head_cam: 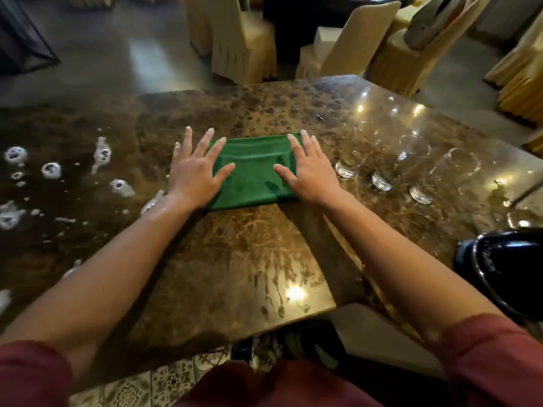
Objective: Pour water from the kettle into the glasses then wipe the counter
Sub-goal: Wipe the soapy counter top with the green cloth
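Green cloth [252, 171] lies folded on the marble counter [235, 254]. Left hand [195, 168] and right hand [307, 171] press flat on its ends, fingers spread. Right of the cloth stand three glasses [382, 168]; kettle [505, 259] nearer; water puddles [51, 170] left.

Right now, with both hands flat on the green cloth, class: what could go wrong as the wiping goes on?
1. The three glasses stand close beside the right hand; a wide sweep of the green cloth that way could knock one over.
2. The puddles lie left of the left hand; wiping only the middle would likely miss them.
3. The black kettle sits near the right forearm, so an elbow might bump it.
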The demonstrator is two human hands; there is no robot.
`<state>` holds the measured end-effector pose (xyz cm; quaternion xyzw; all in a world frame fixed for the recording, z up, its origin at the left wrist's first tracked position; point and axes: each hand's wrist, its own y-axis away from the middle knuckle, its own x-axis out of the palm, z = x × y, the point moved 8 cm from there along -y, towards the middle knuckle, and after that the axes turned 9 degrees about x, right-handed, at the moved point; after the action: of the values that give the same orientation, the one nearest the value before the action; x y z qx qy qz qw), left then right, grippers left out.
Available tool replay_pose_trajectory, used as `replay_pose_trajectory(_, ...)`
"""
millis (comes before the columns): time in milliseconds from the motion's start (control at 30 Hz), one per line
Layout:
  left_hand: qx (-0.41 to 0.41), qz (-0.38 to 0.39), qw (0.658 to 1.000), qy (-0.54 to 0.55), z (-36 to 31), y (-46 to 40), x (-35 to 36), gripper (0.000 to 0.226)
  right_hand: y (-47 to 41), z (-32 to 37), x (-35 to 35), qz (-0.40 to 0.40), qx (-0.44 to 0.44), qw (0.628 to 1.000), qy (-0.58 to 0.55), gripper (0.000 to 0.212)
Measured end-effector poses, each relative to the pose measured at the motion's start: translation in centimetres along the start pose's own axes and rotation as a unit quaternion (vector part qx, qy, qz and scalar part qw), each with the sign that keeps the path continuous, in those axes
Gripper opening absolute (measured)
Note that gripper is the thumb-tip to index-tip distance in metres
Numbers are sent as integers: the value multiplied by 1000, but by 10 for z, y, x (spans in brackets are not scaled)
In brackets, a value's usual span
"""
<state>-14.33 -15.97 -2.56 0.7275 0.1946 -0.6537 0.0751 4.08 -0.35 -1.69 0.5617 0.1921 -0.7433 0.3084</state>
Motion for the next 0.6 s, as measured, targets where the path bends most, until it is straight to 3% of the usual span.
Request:
replay_pose_trajectory(300, 3, 132, 991, 6, 25, -34, 31, 84, -55, 1, 37, 40, 19, 997, 62, 75)
replay_pose_trajectory(433, 36, 64, 997, -5, 21, -39, 22, 80, -54, -7, 41, 34, 13, 996, 86, 73)
replay_pose_trajectory(600, 35, 7, 999, -23, 14, -35, 11, 80, -36, -6, 22, -81, -6, 992, 101, 69)
